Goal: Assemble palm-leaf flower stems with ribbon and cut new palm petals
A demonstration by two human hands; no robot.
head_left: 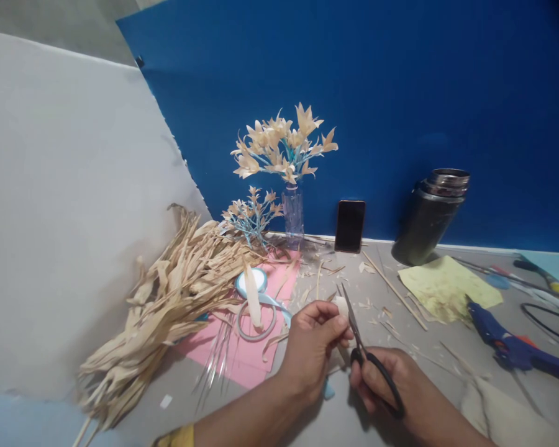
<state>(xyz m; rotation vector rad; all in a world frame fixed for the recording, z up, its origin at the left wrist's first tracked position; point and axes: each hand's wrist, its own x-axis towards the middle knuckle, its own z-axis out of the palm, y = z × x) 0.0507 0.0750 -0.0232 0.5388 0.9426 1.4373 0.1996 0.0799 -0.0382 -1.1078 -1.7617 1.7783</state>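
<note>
My left hand (pixel 317 335) pinches a small pale piece of corn husk (pixel 341 305) between thumb and fingers. Just to its right, my right hand (pixel 386 379) grips a pair of scissors (pixel 356 329) by the black handles. The blades point up and lie beside the husk piece, slightly parted at the tips; whether they touch it I cannot tell. Behind and left, a longer husk strip (pixel 252 295) rests across a roll of light blue tape (pixel 263 279) and a grey ring (pixel 239 324). A heap of dried corn husks (pixel 186 273) spreads along the left.
Husk flowers (pixel 279 146) stand in a clear bottle (pixel 293 214), beside a smaller bunch (pixel 253 214). A phone (pixel 349 226) and a dark flask (pixel 428 217) stand against the blue board (pixel 377 93). Rightward lie yellow paper (pixel 475 288) and a blue glue gun (pixel 507 341). Thin wires (pixel 218 347) lie on pink paper (pixel 246 360).
</note>
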